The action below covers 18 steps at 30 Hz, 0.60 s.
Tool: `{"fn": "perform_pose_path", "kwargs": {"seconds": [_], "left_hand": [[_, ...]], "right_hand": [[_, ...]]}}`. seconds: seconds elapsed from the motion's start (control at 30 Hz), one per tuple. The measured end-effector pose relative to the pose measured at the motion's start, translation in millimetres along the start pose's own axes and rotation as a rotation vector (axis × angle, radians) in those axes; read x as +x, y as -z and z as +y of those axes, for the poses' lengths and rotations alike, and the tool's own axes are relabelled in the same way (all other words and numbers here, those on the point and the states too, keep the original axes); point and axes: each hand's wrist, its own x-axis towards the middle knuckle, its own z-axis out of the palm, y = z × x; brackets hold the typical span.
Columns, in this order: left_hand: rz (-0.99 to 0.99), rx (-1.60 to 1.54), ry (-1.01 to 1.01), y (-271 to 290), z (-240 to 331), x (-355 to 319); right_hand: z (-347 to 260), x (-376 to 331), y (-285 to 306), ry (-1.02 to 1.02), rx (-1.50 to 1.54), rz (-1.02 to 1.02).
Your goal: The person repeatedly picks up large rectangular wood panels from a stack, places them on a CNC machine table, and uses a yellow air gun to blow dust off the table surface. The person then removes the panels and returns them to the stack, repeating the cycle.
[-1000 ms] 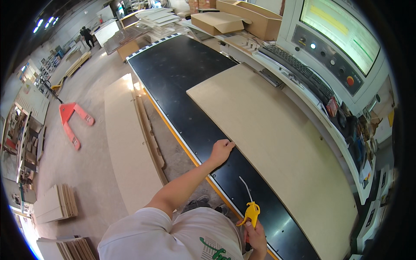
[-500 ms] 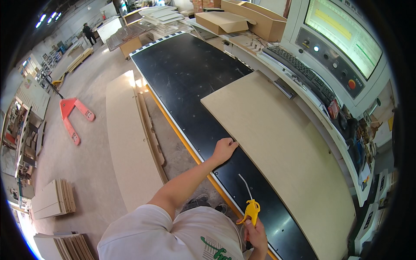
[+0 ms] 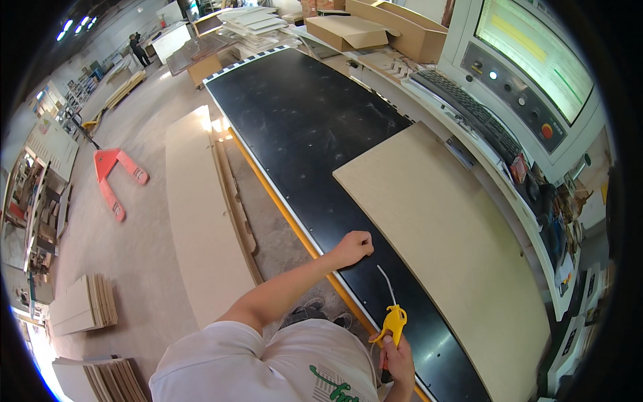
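A large tan fibreboard panel lies on the black machine bed. My left hand is curled on the panel's near edge, fingers closed against it. My right hand holds a yellow air blow gun by its handle, low at the front edge of the bed. The gun's thin metal nozzle points up toward the panel edge.
A control console with a screen, buttons and a keyboard runs along the right. Cardboard boxes sit at the far end. Long boards lie on the floor at left, beside a red pallet jack and board stacks. A person stands far off.
The panel has slid along the bed toward me and to the right, leaving more black bed bare. My left hand stayed on its edge and curled tighter. The blow gun barely moved.
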Motion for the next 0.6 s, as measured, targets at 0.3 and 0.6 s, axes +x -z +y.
{"fn": "perform_pose_path", "kwargs": {"seconds": [0.3,0.6], "left_hand": [[-0.103,-0.246,0.141,14.4,5.6,4.8],[-0.095,-0.130,0.039,9.7,-3.5,7.2]], "right_hand": [[2.2,8.0,-1.8,-0.006,0.002,0.025],[10.7,6.5,-1.3,-0.002,0.001,0.049]]}}
